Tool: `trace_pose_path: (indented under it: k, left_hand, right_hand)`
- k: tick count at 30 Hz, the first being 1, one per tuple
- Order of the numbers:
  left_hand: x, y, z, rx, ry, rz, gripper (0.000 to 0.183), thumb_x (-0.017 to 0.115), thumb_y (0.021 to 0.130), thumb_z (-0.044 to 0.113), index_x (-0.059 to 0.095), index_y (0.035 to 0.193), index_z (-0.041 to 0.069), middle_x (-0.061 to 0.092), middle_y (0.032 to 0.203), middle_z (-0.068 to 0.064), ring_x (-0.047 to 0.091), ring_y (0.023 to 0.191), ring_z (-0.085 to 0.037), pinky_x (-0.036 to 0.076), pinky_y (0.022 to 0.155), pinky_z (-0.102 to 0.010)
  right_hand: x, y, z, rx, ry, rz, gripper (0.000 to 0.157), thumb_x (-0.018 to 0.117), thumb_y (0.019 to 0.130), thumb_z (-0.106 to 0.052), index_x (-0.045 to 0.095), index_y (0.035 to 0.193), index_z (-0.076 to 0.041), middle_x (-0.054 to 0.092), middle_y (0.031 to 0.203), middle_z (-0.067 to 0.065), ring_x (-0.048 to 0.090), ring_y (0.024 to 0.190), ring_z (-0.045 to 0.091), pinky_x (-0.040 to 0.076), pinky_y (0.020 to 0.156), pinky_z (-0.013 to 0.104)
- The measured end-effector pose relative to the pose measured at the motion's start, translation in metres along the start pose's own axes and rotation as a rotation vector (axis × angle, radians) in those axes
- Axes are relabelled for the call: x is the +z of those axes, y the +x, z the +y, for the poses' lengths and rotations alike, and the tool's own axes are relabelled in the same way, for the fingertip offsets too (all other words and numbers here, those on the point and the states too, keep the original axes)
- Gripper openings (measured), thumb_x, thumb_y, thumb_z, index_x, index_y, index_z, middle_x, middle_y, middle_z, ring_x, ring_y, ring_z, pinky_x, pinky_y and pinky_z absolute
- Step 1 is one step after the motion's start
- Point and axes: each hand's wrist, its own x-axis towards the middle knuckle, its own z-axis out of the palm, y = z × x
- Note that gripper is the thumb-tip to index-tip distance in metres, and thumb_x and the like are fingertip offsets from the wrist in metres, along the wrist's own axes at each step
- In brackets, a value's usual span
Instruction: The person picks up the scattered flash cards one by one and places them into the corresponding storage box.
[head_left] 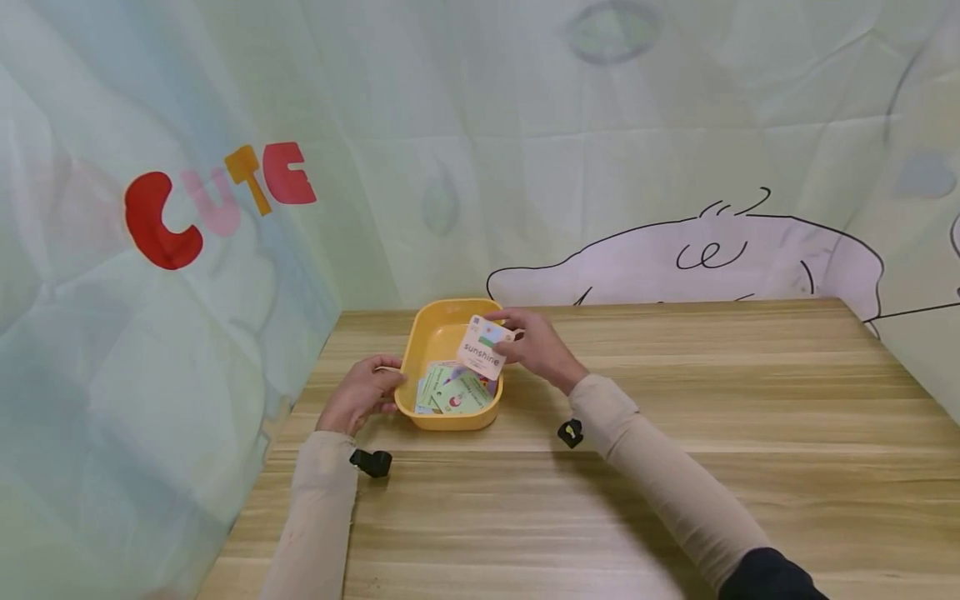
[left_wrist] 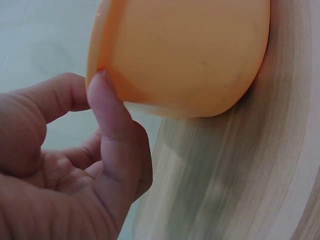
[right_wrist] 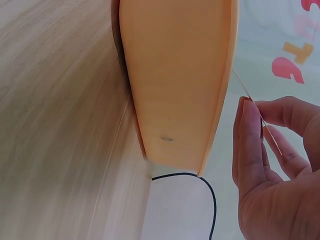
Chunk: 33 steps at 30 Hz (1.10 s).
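Note:
A yellow plastic basket [head_left: 422, 333] sits on the wooden table with several picture cards [head_left: 456, 395] lying at its near end. My left hand [head_left: 363, 390] pinches the basket's left rim, and the left wrist view has that hand [left_wrist: 95, 155] with thumb and index finger at the rim's edge. Over the basket's right side, my right hand [head_left: 534, 343] pinches a square white card [head_left: 482, 348] printed "sunshine", its printed face up. The right wrist view catches this card [right_wrist: 274, 141] edge-on between thumb and fingers, beside the basket's outer wall [right_wrist: 175, 90].
The wooden table [head_left: 720, 417] stretches right and toward me. Behind it hangs a pale printed cloth [head_left: 465, 217] with a cartoon outline, and at the left the cloth carries colourful "CUTE" letters [head_left: 288, 173]. Small black wrist devices [head_left: 372, 463] hang by both sleeves.

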Motion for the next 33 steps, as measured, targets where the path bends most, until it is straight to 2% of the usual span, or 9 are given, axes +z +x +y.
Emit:
trace_pose_path:
  k: [18, 33]
  left_hand:
    - [0.001, 0.001, 0.000, -0.012, 0.000, 0.020, 0.034, 0.060, 0.100, 0.013, 0.053, 0.132, 0.002, 0.063, 0.110, -0.014, 0.062, 0.078, -0.016, 0.056, 0.059, -0.025]
    - [0.001, 0.001, 0.001, -0.001, 0.014, 0.018, 0.035, 0.060, 0.100, 0.014, 0.053, 0.132, 0.002, 0.064, 0.111, -0.014, 0.063, 0.079, -0.016, 0.057, 0.060, -0.025]
  right_hand:
    - [0.016, 0.012, -0.002, 0.004, -0.063, 0.000, 0.046, 0.070, 0.092, 0.000, 0.065, 0.135, -0.017, 0.061, 0.117, 0.010, 0.063, 0.096, 0.025, 0.061, 0.073, 0.029]
    - [0.022, 0.015, -0.006, -0.023, -0.066, -0.018, 0.048, 0.070, 0.091, 0.002, 0.063, 0.137, -0.012, 0.061, 0.114, 0.012, 0.062, 0.096, 0.025, 0.062, 0.075, 0.030]
